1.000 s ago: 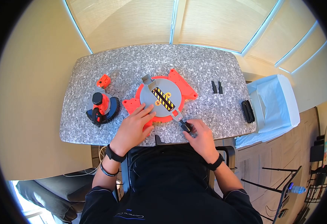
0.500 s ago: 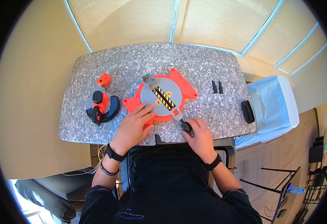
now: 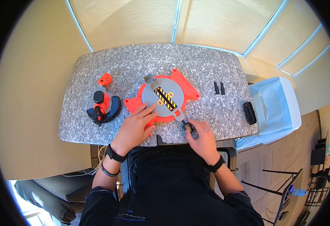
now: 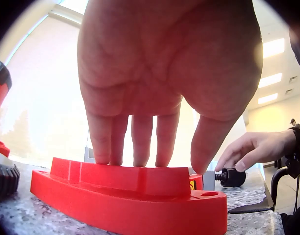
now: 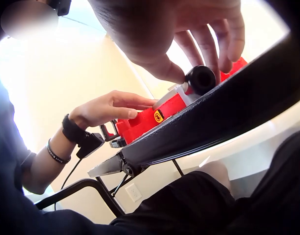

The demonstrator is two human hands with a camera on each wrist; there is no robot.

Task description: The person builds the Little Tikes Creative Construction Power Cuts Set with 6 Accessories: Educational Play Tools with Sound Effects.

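Observation:
A toy miter saw base sits on the table, with a grey round turntable [image 3: 146, 96] on a red body [image 3: 185, 88]. My left hand [image 3: 134, 130] rests on its near left side, fingers extended; in the left wrist view the fingertips press on the red edge [image 4: 120, 178]. At the turntable's front arm [image 3: 178, 115], my right hand [image 3: 202, 139] pinches a black knob [image 3: 187, 127] between thumb and fingers. The left wrist view shows the knob's threaded shaft [image 4: 219, 176] leading into the grey arm. Yellow-black stripes flank a slot on the turntable.
Left of the base stands a red and black toy saw head [image 3: 101, 103]. Two small black pieces [image 3: 222, 88] lie to the right, and a black oblong part [image 3: 250, 113] is near the right edge. A lined bin [image 3: 291, 101] stands beside the table [image 3: 206, 60].
My right fingers have shifted around the knob, opening slightly away from it and closing on it again. My left hand and the base stay put.

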